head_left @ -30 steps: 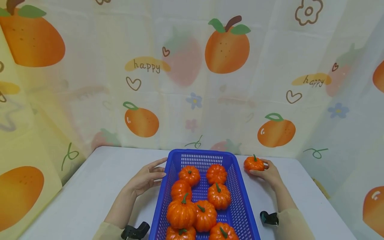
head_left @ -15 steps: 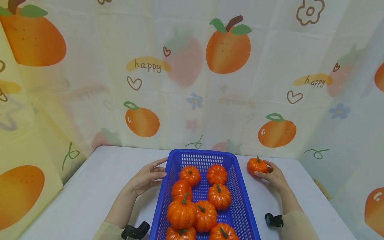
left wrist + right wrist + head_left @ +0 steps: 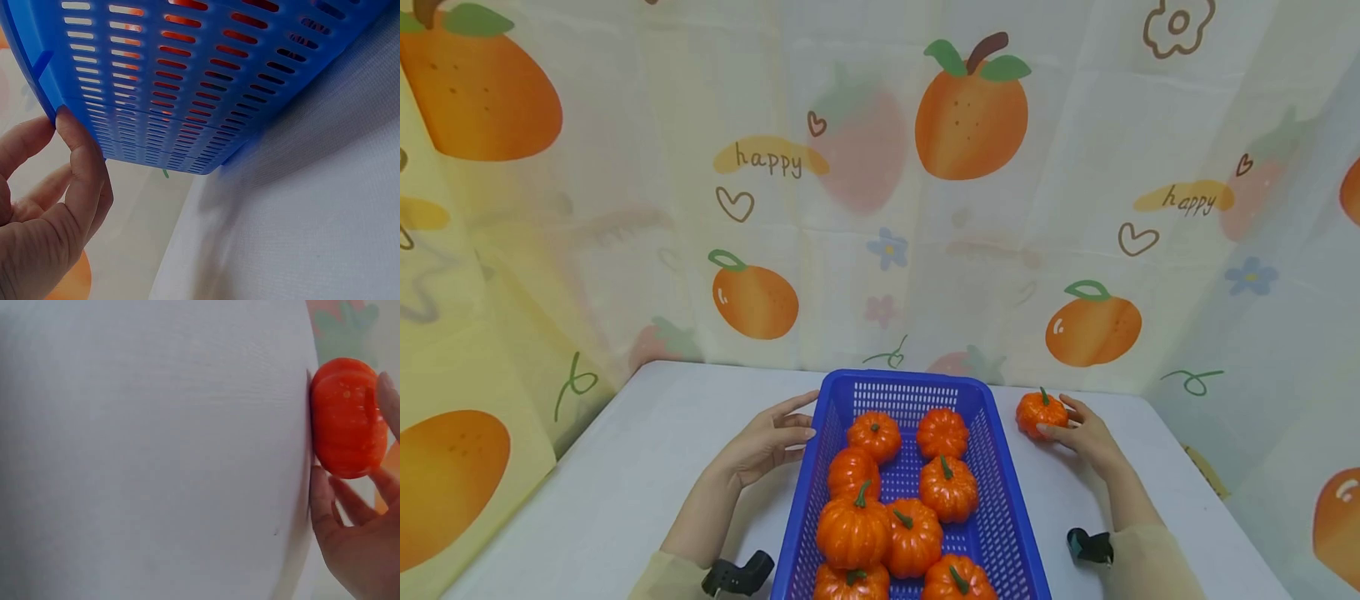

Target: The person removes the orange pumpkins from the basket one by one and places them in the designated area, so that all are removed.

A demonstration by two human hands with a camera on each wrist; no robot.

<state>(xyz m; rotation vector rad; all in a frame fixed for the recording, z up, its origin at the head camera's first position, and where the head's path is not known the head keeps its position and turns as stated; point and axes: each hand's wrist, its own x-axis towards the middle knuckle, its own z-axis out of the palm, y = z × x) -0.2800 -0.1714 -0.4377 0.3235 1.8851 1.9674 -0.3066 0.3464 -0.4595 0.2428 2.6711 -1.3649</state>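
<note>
Head view: blue basket (image 3: 906, 377) holds orange pumpkins (image 3: 915, 546), eight visible.

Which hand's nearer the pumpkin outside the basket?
Right. The right hand is immediately at the pumpkin, on its right side; the left hand is across the basket, at its left rim.

Bright orange pumpkin (image 3: 1034, 412), blue basket (image 3: 906, 377)

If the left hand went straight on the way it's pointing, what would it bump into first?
The blue basket, at its left rim. They look right up against each other, though exact contact is hard to judge.
</note>
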